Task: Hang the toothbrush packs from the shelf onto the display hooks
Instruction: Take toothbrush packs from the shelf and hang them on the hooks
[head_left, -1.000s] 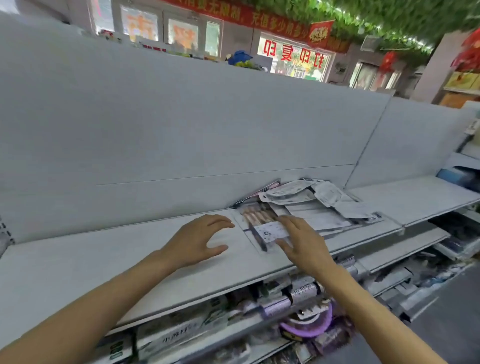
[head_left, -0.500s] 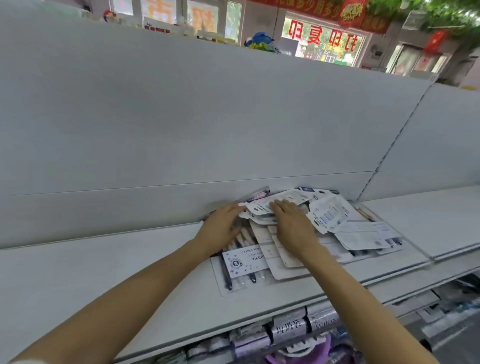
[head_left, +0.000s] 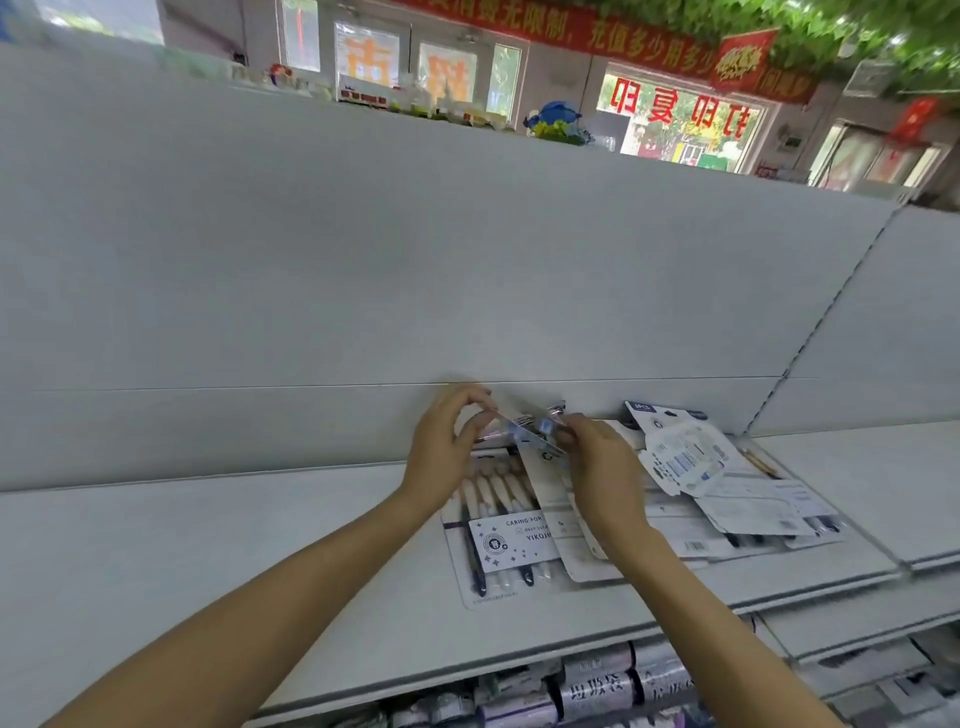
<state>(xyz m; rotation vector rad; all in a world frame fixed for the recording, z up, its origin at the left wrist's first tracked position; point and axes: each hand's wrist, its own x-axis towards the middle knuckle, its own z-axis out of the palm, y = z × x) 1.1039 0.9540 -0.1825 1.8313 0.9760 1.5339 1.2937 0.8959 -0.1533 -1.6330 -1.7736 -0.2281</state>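
Observation:
A loose pile of flat toothbrush packs (head_left: 691, 488) lies on the white shelf (head_left: 208, 561) against the back panel. The front pack (head_left: 498, 545) shows a white label and several brushes with dark handles. My left hand (head_left: 441, 452) and my right hand (head_left: 597, 467) meet above the pile's back edge. Both pinch the top end of one toothbrush pack (head_left: 530, 434), lifted slightly off the pile and tilted; it is blurred. No display hooks are in view.
A tall plain grey back panel (head_left: 415, 260) rises behind the shelf, with a vertical slotted upright (head_left: 826, 312) at the right. A second shelf section (head_left: 883, 483) continues to the right. Rolled packaged goods (head_left: 613, 686) fill the lower shelf below.
Both hands went from resting flat on the pile to gripping the top of one pack and raising it a little. The view has swung left and closer to the pile.

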